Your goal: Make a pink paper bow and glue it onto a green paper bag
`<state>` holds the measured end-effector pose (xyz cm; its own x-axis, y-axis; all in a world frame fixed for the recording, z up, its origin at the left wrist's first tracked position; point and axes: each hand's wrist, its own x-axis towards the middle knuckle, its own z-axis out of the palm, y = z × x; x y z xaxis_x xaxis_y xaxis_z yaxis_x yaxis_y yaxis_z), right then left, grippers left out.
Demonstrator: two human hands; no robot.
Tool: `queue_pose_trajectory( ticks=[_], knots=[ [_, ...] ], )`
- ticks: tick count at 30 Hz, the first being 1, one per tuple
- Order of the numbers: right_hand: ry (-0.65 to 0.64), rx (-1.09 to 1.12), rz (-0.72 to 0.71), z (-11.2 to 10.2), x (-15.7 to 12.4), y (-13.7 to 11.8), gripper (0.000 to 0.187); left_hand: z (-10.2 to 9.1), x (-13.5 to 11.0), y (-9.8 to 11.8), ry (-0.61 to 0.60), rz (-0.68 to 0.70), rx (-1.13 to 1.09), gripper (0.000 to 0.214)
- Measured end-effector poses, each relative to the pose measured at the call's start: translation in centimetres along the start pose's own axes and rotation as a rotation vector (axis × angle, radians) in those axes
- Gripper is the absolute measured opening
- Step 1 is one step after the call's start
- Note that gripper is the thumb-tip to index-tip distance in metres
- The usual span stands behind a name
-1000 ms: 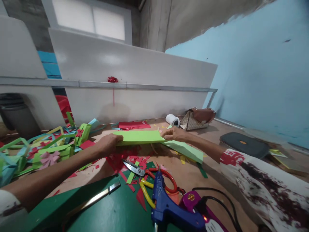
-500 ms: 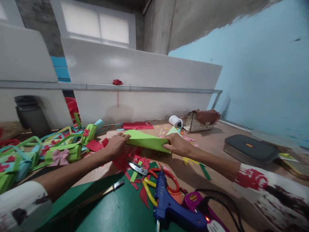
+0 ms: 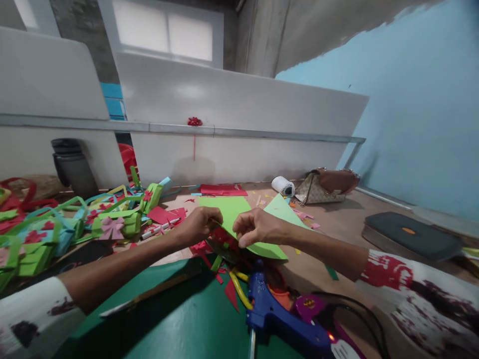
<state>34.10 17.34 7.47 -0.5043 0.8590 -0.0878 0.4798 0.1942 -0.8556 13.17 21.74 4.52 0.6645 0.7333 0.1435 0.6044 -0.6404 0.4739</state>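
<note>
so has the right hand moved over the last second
Yes. Judged against the handbag, the right hand has shifted left and lower in the view.

From here I see a light blue wall (image 3: pixel 422 124) rightward. Ahead, white panels (image 3: pixel 239 94) stand behind a metal rail (image 3: pixel 284 134), below a bright window (image 3: pixel 190 37).

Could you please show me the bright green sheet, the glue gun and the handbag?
Bright green sheet (image 3: pixel 229 208), head view: far part.
Glue gun (image 3: pixel 275 311), head view: blue body.
Handbag (image 3: pixel 338 181), head view: brown flap.
</note>
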Motion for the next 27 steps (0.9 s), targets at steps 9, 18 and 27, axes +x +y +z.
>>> queue_pose_trajectory(
  ticks=[9,18,27],
  knots=[
    [0.003,-0.006,-0.057,0.7,1.4,0.3,0.031,-0.4,-0.5,-0.6,-0.016,0.036,-0.102,0.026],
    [-0.002,-0.132,-0.083,0.0,1.5,0.5,0.027,-0.8,-1.2,-0.6,-0.06,0.04,-0.135,0.027],
    [0.32,-0.557,-0.22,0.8,1.6,1.4,0.014,-2.2,-2.1,0.8,-0.122,0.102,-0.182,0.032]
  ],
)
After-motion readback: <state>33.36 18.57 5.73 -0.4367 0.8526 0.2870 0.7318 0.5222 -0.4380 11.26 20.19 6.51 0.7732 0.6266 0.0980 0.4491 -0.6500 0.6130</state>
